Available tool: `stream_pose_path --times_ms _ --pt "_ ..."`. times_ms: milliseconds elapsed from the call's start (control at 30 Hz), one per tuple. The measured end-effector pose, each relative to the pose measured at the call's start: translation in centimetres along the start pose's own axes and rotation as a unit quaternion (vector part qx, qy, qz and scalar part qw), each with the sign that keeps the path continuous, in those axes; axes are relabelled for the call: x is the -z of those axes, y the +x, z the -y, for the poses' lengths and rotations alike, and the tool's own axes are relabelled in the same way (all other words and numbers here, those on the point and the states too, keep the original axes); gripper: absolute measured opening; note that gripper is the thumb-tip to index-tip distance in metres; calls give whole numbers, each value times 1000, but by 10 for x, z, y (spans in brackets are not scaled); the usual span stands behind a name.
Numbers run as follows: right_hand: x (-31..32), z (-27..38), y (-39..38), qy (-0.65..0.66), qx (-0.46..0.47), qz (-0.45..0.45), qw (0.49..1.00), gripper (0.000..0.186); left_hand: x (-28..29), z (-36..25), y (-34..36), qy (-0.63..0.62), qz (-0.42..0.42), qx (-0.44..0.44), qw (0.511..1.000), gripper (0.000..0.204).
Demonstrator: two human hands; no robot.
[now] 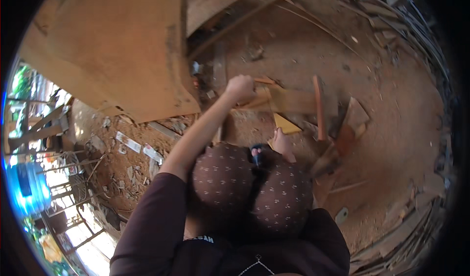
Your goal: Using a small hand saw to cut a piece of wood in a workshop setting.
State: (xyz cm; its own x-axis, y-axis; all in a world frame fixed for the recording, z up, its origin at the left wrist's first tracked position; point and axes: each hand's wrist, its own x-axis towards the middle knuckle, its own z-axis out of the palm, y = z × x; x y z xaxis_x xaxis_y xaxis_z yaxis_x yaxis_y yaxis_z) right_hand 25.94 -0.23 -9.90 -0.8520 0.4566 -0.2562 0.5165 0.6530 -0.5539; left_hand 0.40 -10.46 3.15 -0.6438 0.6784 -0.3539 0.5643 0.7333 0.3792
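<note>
- We are leaning our blurred left hand (241,87) near the wooden board's (308,102) left end; we cannot tell its grip.
- Our right hand (281,143) is reaching beside the yellow triangular piece (286,125), grip unclear.
- The board is lying beyond our knees (283,197).

Below the right hand (282,141), the knee (284,197) hides most of the forearm. The board (308,102) right of the left hand (241,88) is blurred; what this hand grips, I cannot tell.
</note>
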Motion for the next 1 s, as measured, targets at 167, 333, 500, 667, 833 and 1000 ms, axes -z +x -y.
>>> stream_pose_path --times_ms 167,333,500,667,833,1000 --pt "5 -35 -26 0 -47 26 999 20 -5 -13 17 11 31 -32 999 26" --pt "6 5 50 32 8 -3 999 21 -4 -12 7 3 15 -19 1000 27" --pt "-8 5 32 34 -23 -42 998 18 -8 -12 10 -26 9 -14 1000 27" --pt "-17 -42 -26 23 -10 -35 999 18 -4 -8 14 14 26 -21 999 30" --pt "0 -5 27 19 -6 -2 1000 20 -7 -8 10 32 17 -39 999 29" --pt "-2 3 49 50 -8 -31 998 23 -8 -15 13 21 23 -30 999 29"
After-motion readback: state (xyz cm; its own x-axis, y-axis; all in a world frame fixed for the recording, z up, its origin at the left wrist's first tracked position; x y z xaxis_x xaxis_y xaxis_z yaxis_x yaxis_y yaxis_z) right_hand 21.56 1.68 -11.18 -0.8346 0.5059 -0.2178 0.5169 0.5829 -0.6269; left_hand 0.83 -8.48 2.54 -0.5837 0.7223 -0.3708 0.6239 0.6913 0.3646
